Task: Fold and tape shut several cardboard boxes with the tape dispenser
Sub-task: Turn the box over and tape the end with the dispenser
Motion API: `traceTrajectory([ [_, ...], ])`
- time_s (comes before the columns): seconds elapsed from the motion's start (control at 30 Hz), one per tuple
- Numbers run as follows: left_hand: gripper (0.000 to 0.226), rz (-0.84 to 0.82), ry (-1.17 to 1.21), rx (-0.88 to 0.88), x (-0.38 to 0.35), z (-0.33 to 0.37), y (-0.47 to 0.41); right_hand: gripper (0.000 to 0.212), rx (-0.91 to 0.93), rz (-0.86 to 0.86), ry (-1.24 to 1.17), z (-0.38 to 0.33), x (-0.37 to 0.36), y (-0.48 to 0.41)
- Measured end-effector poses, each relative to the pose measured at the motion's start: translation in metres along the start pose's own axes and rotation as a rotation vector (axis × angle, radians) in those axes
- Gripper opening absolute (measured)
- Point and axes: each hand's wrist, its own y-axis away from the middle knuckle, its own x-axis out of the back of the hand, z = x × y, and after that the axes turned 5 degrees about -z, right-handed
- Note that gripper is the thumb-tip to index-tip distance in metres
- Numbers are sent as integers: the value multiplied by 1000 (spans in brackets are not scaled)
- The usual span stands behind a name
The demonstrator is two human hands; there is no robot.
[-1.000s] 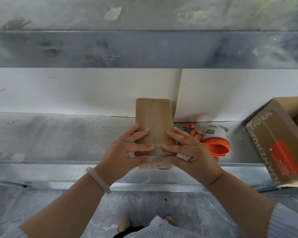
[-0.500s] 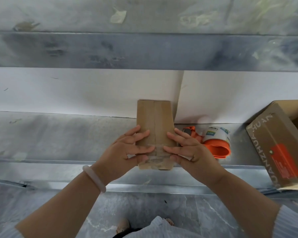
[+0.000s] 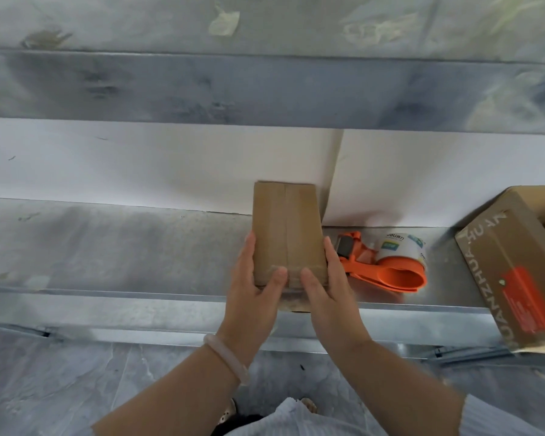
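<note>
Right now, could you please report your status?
Left hand and right hand grip small box, thumbs on top. Tape dispenser right of it. Larger box far right, nothing blocking.

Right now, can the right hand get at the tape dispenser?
Probably yes. The tape dispenser lies just beside the right hand, nothing between them. But that hand grips the small box and would have to let go first.
</note>
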Motion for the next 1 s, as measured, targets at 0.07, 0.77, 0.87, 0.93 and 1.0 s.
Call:
traceTrajectory([
  [0.07, 70, -28, 54, 20, 0, 3, 1, 60, -3, -11, -62, 1, 0, 0],
  [0.77, 75, -195, -223, -138, 19, -8, -2, 95, 10, -109, 74, -7, 6, -2],
  [0.87, 71, -266, -200, -130, 27, -10, -3, 92, -6, -153, 42, -6, 10, -1],
  [0.93, 62, -312, -190, -106, 31, -9, -4, 77, -37, -165, -33, -8, 13, 1],
  [1.0, 56, -326, -150, -89, 32, -7, -4, 63, -64, -165, -96, -9, 15, 2],
])
